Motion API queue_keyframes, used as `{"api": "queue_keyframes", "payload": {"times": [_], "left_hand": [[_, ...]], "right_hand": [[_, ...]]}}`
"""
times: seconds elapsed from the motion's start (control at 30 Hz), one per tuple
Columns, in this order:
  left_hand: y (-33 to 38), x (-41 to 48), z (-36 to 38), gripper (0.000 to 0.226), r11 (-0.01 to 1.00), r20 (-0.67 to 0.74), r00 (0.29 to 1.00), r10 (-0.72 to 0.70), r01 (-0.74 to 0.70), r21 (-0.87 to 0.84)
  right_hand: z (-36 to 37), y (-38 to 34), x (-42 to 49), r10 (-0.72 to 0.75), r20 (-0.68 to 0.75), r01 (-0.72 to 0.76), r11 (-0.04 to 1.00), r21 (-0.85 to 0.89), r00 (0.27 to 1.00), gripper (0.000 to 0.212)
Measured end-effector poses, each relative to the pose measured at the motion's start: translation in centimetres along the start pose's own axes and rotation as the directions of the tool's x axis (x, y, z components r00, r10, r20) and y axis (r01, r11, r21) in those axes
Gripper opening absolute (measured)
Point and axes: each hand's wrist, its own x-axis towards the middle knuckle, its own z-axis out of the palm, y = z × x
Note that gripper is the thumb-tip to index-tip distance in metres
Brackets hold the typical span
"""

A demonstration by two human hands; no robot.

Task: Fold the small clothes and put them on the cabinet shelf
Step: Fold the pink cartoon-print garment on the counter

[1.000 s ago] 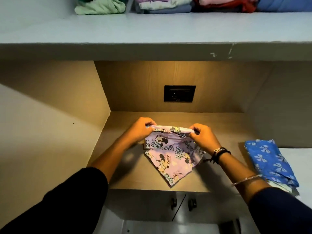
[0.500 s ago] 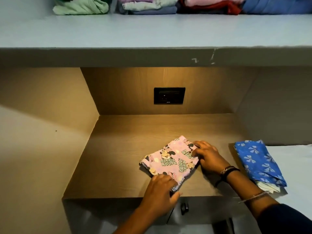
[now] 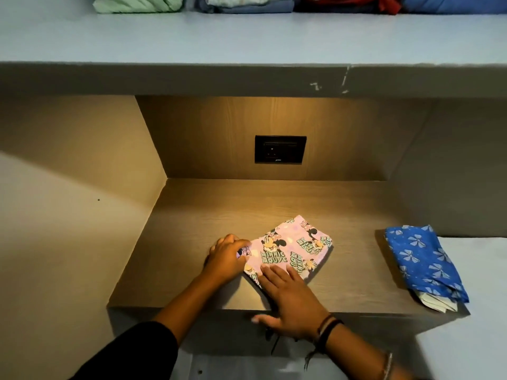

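Observation:
A small pink cartoon-print garment lies folded on the wooden lower shelf, near its front edge. My left hand curls its fingers over the garment's left corner and pinches it. Fingers spread, my right hand lies flat with its fingertips pressing the garment's near edge. A folded blue garment with pale bows sits at the right end of the same shelf, apart from both hands.
The grey upper shelf holds a row of folded clothes: green, pale blue, red and blue. A black wall socket sits in the back panel. Side walls close the niche left and right.
The pink garment, held up by both hands a second ago, now lies folded flat. My left hand moved to its left corner and my right hand shifted from its right edge to its near edge.

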Motion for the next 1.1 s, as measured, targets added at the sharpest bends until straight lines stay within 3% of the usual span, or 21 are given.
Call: {"api": "queue_keyframes", "payload": {"times": [0.13,0.23,0.27,0.33,0.4,0.43,0.53,0.6,0.73,0.83,0.9,1.0,1.03,1.1], "left_hand": [[0.0,-1.4,0.6,0.030,0.999,-0.060,0.998,0.021,-0.023,-0.033],[0.0,-3.1,-0.3,0.017,0.998,-0.001,1.000,-0.008,0.008,-0.067],[-0.2,-3.7,-0.4,0.017,0.998,0.007,0.999,0.035,-0.035,0.051],[-1.0,-4.9,-0.5,0.031,0.901,0.035,0.961,0.273,-0.268,0.340],[-1.7,-6.2,-1.0,0.048,0.782,0.200,0.854,0.481,-0.521,0.343],[-1.9,-6.7,-1.3,0.059,0.760,0.284,0.815,0.505,-0.576,0.299],[-2.6,-7.6,-1.7,0.086,0.742,0.405,0.774,0.487,-0.611,0.276],[-2.3,-7.8,-1.5,0.074,0.726,0.387,0.755,0.530,-0.640,0.254],[-0.8,-7.9,-0.4,0.012,0.819,0.175,0.802,0.571,-0.570,-0.057],[0.6,-7.7,0.0,0.019,0.871,0.178,0.903,0.392,-0.302,-0.387],[1.7,-7.4,0.1,0.053,0.871,0.289,0.900,0.327,-0.168,-0.461],[3.2,-6.6,1.0,0.117,0.918,0.328,0.906,0.269,-0.138,-0.371],[3.6,-6.1,1.6,0.118,0.929,0.295,0.922,0.250,-0.142,-0.342],[4.5,-5.4,2.3,0.077,0.896,0.251,0.956,0.150,-0.024,-0.443]], "right_hand": [[1.0,0.6,-1.4,-0.016,0.007,0.016,1.000,-0.015,1.000,0.087],[0.8,1.3,-2.4,-0.083,0.037,0.083,0.996,0.017,0.996,0.079],[0.8,1.4,-2.8,-0.100,0.029,0.098,0.994,0.042,0.995,0.076],[0.6,1.5,-3.4,-0.112,-0.017,0.113,0.987,0.111,0.994,0.067],[-0.1,1.5,-4.0,-0.086,-0.084,0.103,0.969,0.225,0.993,0.057],[-0.6,1.6,-4.5,-0.047,-0.099,0.075,0.951,0.299,0.994,0.052],[-2.4,2.2,-5.1,0.113,-0.103,-0.039,0.838,0.545,0.988,0.033],[-3.5,2.8,-5.3,0.195,-0.117,-0.065,0.733,0.677,0.974,0.024],[-5.0,4.2,-5.5,0.328,-0.081,-0.121,0.552,0.825,0.941,0.020],[-5.6,5.2,-5.7,0.441,-0.079,-0.099,0.368,0.924,0.894,0.018],[-5.9,5.7,-5.4,0.481,-0.068,-0.090,0.298,0.950,0.874,0.019],[-5.8,6.4,-4.3,0.517,-0.047,-0.116,0.279,0.953,0.855,0.018],[-5.6,6.6,-3.9,0.539,-0.037,-0.122,0.256,0.959,0.841,0.017],[-5.0,7.0,-3.0,0.609,0.004,-0.126,0.157,0.980,0.793,0.014]]}}
